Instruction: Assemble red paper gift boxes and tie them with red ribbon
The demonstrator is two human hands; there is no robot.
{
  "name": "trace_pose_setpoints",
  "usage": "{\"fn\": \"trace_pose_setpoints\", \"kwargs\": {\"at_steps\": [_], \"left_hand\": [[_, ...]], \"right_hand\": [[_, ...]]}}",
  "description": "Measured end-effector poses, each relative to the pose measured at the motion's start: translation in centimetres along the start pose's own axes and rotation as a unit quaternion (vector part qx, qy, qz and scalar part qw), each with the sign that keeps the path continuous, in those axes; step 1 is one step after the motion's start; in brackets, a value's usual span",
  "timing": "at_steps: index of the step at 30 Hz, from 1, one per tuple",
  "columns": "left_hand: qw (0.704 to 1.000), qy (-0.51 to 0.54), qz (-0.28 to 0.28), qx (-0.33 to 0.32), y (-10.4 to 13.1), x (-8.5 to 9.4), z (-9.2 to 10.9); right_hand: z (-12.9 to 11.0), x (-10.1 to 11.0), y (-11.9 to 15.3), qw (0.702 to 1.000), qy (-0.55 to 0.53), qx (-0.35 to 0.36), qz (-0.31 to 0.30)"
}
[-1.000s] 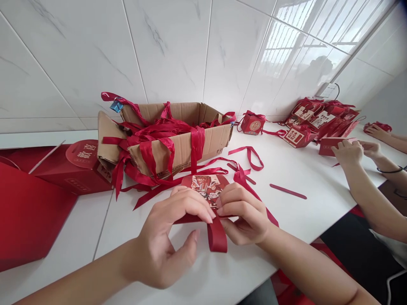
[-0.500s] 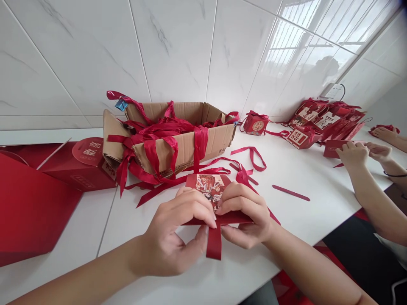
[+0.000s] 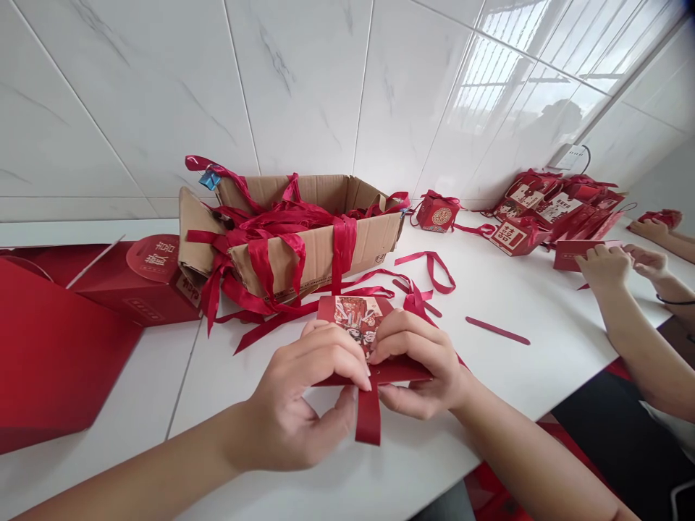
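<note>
"What are your hands busy with?"

"A folded, red cardboard piece [image 3: 352,312] printed with small cartoon figures. It sits low in the centre, between my hands, over the glossy white tabletop [image 3: 282,499]. From its near edge hangs a flat dark-red strip [image 3: 369,427]; ribbon or card, I cannot tell."

"How are the hands set?"

"My left hand [image 3: 298,405] is half curled, thumb and forefinger brought together at the strip's upper end, pinching it. My right hand [image 3: 420,365] is closed on the cardboard's right side, fingers above, thumb beneath."

"Which step is that?"

"I judge I am fitting the strip at the near edge; my fingertips hide exactly how it meets the cardboard."

"And the next move?"

"I'd say it calls for my right hand to steady the cardboard while my left guides the strip straight, without creasing it."

"Anything around you?"

"Just beyond is a tan cardboard carton [image 3: 318,264] heaped with shiny crimson satin ribbons [image 3: 271,217], some draped over its side. At far right, another person's hands [image 3: 605,268] hold a small red box [image 3: 567,255]."
</note>
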State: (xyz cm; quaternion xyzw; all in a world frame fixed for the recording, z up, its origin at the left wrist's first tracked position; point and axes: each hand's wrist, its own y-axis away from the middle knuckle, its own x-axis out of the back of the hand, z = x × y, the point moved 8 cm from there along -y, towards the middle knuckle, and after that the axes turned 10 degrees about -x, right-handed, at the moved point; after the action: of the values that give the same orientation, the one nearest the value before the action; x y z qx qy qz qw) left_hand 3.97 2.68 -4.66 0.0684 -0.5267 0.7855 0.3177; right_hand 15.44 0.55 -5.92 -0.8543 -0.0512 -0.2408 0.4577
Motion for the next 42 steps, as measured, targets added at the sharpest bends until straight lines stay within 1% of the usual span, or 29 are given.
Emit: {"fn": "trace_pose_setpoints", "kwargs": {"at_steps": [9, 23, 34, 42], "left_hand": [[0.999, -0.026, 0.015, -0.017, 0.36, -0.1, 0.03], [0.999, -0.028, 0.018, -0.016, 0.38, -0.15, -0.13], [0.999, -0.027, 0.024, -0.022, 0.42, -0.03, -0.07], [0.999, -0.017, 0.028, -0.013, 0.61, -0.05, -0.21]], "right_hand": [[0.42, -0.26, 0.11, 0.999, -0.019, -0.003, -0.032], [0.14, -0.4, -0.1, 0.999, -0.003, 0.014, -0.05], [0.11, -0.47, 0.13, 0.999, 0.012, 0.013, -0.029], [0.11, -0.49, 0.29, 1.0, 0.015, 0.008, -0.018]]}}
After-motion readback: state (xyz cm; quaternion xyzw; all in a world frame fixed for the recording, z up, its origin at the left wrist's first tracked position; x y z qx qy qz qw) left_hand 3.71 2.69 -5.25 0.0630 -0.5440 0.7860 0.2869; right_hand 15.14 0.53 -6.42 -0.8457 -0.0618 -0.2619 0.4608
